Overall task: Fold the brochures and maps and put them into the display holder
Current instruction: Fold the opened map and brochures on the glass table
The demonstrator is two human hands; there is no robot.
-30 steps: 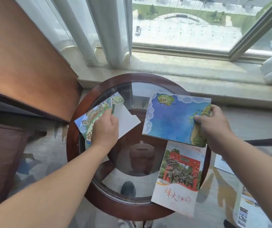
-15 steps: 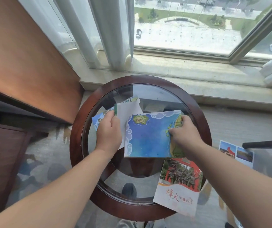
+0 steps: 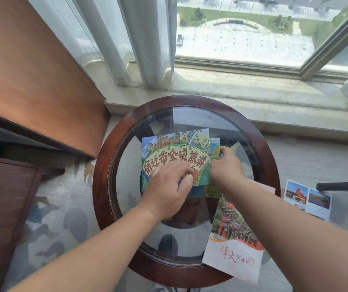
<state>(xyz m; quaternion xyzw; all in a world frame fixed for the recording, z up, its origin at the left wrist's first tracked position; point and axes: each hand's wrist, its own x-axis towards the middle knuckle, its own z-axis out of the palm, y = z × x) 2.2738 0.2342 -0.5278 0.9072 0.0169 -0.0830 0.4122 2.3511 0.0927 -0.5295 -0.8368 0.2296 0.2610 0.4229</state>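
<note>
Glossy paper map (image 3: 175,157) on smooth glass tabletop (image 3: 190,121) ringed by polished dark wood rim (image 3: 101,175).

glass-topped table (image 3: 102,186), round, dark wood rim | folded cartoon map (image 3: 175,153) flat on the glass, red title banner facing up | left hand (image 3: 166,194) presses its near part, fingers blurred | right hand (image 3: 225,167) pinches its right edge | red-gate brochure (image 3: 234,241) overhangs the near-right rim | photo leaflet (image 3: 307,199) on the carpet, right

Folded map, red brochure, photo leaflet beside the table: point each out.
folded map (image 3: 177,158), head view, title banner on its cover.
red brochure (image 3: 232,262), head view, white lower part.
photo leaflet (image 3: 296,191), head view, upper photo panel.
</note>
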